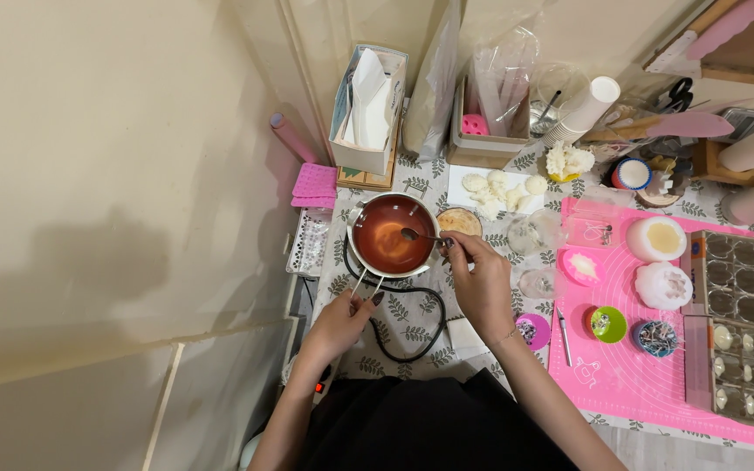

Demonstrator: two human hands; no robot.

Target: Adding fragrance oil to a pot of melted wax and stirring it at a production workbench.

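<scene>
A small metal pot (358, 220) holds an orange-red liquid (387, 244) and stands on a table with a leaf-print cloth (412, 327). My left hand (340, 323) grips the pot's handle (370, 286) at the near side. My right hand (480, 279) holds a metal spoon (416, 235) whose bowl lies in the liquid. A black cable (412, 349) loops on the cloth below the pot.
A pink mat (630, 366) at the right carries small coloured cups, white moulds and a clear compartment tray (748, 331). White wax pieces (499, 190) lie behind the pot. Boxes, paper cups and bags stand along the back. A beige wall is to the left.
</scene>
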